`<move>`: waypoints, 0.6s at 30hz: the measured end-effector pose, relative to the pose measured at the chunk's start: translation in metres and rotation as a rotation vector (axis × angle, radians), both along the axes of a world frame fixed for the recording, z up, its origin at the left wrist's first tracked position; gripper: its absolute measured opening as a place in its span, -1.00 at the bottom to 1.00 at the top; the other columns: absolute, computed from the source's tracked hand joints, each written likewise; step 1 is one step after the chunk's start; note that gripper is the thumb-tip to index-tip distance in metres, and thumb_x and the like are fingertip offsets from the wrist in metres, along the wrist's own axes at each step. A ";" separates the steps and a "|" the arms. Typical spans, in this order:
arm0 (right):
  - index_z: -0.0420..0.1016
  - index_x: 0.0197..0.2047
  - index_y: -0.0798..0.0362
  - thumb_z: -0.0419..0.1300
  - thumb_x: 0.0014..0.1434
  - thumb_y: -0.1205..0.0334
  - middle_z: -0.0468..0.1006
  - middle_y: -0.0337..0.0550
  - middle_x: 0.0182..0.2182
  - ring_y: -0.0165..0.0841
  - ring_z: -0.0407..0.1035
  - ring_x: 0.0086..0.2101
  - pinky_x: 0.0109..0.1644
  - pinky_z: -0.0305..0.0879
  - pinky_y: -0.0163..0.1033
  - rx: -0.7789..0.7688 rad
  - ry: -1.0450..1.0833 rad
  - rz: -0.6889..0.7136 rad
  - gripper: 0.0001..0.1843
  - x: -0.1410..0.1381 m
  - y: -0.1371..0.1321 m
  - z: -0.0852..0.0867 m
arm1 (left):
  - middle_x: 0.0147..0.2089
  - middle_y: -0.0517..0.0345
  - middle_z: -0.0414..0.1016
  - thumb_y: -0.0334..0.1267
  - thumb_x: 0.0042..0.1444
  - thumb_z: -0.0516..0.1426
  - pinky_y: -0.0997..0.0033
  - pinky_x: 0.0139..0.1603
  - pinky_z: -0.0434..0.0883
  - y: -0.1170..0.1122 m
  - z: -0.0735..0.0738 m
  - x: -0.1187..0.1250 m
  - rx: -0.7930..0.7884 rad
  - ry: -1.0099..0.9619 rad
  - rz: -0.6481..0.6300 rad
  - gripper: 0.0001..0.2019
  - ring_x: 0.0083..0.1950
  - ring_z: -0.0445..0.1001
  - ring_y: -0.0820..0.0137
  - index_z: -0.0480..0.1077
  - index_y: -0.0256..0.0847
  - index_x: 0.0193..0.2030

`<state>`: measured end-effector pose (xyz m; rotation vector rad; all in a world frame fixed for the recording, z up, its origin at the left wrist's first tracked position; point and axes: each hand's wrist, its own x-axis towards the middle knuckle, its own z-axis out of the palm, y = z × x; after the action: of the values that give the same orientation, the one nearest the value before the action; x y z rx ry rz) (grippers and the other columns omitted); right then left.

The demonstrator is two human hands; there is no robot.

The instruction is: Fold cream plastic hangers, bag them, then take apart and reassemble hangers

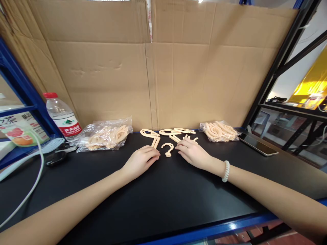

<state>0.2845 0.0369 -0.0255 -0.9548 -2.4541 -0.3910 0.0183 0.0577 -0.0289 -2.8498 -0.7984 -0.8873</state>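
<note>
My left hand [142, 160] lies palm down on the black tabletop [163, 197], fingers loosely together, holding nothing. My right hand [193, 152] rests flat to the right of it, a white bead bracelet [226, 171] on its wrist, fingertips touching beige plastic pieces. Between the two hands lies a beige hook shaped like a question mark [167, 149]. Just behind it, several loose beige hanger parts [168, 133] lie against the cardboard wall.
A clear bag of beige parts [105, 135] sits at the left, another bag [219, 131] at the right. A water bottle [63, 115], a white cable [33, 177] and a dark object [55, 157] are far left. A tablet [258, 144] lies at right. Cardboard [153, 68] backs the bench.
</note>
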 end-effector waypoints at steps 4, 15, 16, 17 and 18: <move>0.38 0.07 0.13 0.07 0.30 0.30 0.46 0.03 -0.05 -0.20 0.34 -0.04 0.06 0.35 -0.08 -0.053 0.012 0.056 -0.71 -0.021 -0.010 0.006 | -0.13 0.08 0.57 -0.32 0.27 0.07 0.29 -0.01 0.45 0.000 -0.001 0.000 0.003 0.001 0.005 -0.85 -0.07 0.49 0.31 0.47 -0.20 -0.15; 0.50 -0.11 0.16 0.03 0.30 0.38 0.48 0.01 -0.17 -0.23 0.38 -0.13 -0.05 0.36 -0.14 -0.116 -0.130 -0.033 -0.78 -0.050 0.027 0.002 | -0.13 0.10 0.56 -0.34 0.25 0.10 0.29 0.02 0.44 0.002 -0.003 -0.003 -0.061 -0.026 -0.018 -0.89 -0.05 0.48 0.32 0.46 -0.17 -0.17; 0.49 -0.09 0.16 0.04 0.30 0.36 0.47 0.02 -0.13 -0.21 0.36 -0.10 -0.02 0.35 -0.11 -0.090 -0.108 -0.028 -0.78 -0.048 0.026 0.002 | -0.13 0.09 0.56 -0.34 0.25 0.10 0.29 0.02 0.44 0.002 -0.003 -0.003 -0.067 -0.033 -0.019 -0.88 -0.05 0.48 0.32 0.46 -0.17 -0.16; 0.49 -0.08 0.16 0.04 0.30 0.34 0.46 0.04 -0.10 -0.18 0.35 -0.06 0.02 0.34 -0.07 -0.061 -0.083 -0.022 -0.78 -0.045 0.024 0.002 | -0.13 0.09 0.55 -0.33 0.25 0.10 0.29 0.01 0.45 0.002 -0.003 -0.003 -0.073 -0.041 -0.018 -0.88 -0.06 0.49 0.32 0.46 -0.17 -0.14; 0.48 -0.07 0.15 0.05 0.30 0.33 0.44 0.06 -0.06 -0.16 0.33 -0.02 0.05 0.33 -0.05 -0.036 -0.060 -0.013 -0.77 -0.042 0.020 0.002 | -0.14 0.08 0.55 -0.33 0.25 0.10 0.29 0.01 0.45 0.001 -0.002 -0.003 -0.076 -0.049 -0.017 -0.87 -0.06 0.49 0.32 0.45 -0.17 -0.13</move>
<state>0.2423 0.0568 -0.0233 -0.9875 -2.5178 -0.3858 0.0155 0.0589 -0.0310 -2.9147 -0.8311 -0.9523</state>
